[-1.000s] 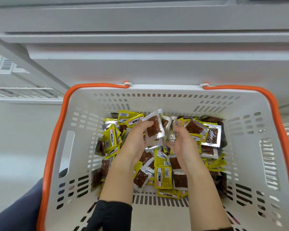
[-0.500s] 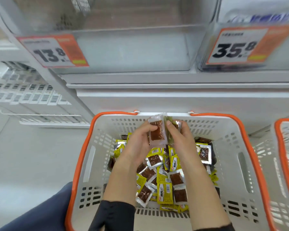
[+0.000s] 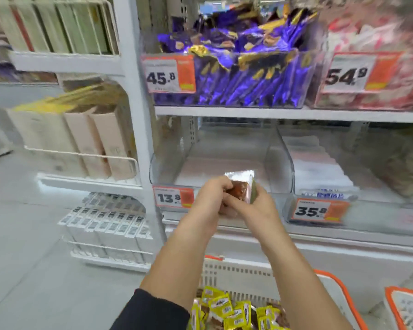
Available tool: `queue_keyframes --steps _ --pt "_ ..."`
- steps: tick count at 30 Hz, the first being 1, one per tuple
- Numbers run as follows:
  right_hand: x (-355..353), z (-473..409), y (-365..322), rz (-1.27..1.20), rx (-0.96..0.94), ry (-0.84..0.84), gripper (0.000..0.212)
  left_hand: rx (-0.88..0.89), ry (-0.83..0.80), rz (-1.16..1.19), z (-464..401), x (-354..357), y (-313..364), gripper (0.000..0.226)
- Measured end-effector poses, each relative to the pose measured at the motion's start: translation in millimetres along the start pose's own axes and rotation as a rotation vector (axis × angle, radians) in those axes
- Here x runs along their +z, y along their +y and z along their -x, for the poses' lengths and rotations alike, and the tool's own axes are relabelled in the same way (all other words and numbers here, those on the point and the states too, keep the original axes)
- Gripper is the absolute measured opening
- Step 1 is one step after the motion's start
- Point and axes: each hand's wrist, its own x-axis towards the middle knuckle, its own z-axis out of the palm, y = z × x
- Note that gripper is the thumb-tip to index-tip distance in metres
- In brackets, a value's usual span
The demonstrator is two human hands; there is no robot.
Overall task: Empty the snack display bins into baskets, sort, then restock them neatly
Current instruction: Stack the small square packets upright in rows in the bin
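Restocking the clear bin at the frame's centre

Head view: the left hand (image 3: pixel 211 198) and right hand (image 3: pixel 255 206) are both curling their fingers around a small stack of packets (image 3: pixel 242 186), holding it at the empty bin (image 3: pixel 224 148); the person should be keeping the stack squared and setting it upright against a wall, while the basket (image 3: pixel 236 272) is waiting bottom centre.

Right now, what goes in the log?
phase: restocking | both hands hold snack packets | at clear bin | basket below

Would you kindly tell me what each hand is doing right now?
Left hand: fingers curled around a small stack of silver-edged brown snack packets.
Right hand: also gripping that same stack.
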Motion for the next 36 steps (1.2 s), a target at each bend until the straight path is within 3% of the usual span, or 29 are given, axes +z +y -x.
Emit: queue_keyframes --steps 2,3,5,8,12,15,21,24,32,36 --pt "11.0 -21.9 -24.8 0.120 -0.067 -0.016 0.049 0.154 0.024 -0.229 -15.3 -25.2 24.1 0.026" --pt "11.8 -30.4 -32.7 0.181 -0.093 -0.035 0.048 0.244 0.072 -0.446 -21.5 -39.8 27.9 0.024" --pt "18.5 -54.6 -48.8 0.325 -0.171 -0.095 0.045 0.437 0.293 -0.956 -39.5 -87.2 24.6 0.043" --pt "38.0 -101.7 -58.7 0.692 -0.215 -0.232 0.051 0.699 0.534 -1.198 -62.9 -142.5 -0.8 0.056" --pt "75.6 -172.7 -36.4 1.021 -0.162 -0.418 0.070 0.937 0.682 -0.965 -93.8 -152.7 -28.0 0.058" --pt "99.3 -217.5 -22.6 1.125 -0.137 -0.526 0.062 0.983 0.678 -0.879 -112.7 -155.3 -41.3 0.070" --pt "136.2 -275.3 -5.6 1.193 -0.161 -0.583 0.052 1.073 0.636 -0.836 -131.0 -160.8 -55.7 0.071" --pt "140.5 -281.0 15.6 1.257 -0.187 -0.558 0.054 1.088 0.642 -0.797 -130.0 -163.5 -59.1 0.067" --pt "125.7 -270.2 18.7 1.010 -0.195 -0.382 0.049 0.910 0.732 -0.594 -119.8 -144.2 -68.6 0.066" --pt "131.7 -274.2 18.9 1.048 -0.184 -0.300 0.060 0.887 0.772 -0.563 -116.8 -141.2 -65.3 0.069"
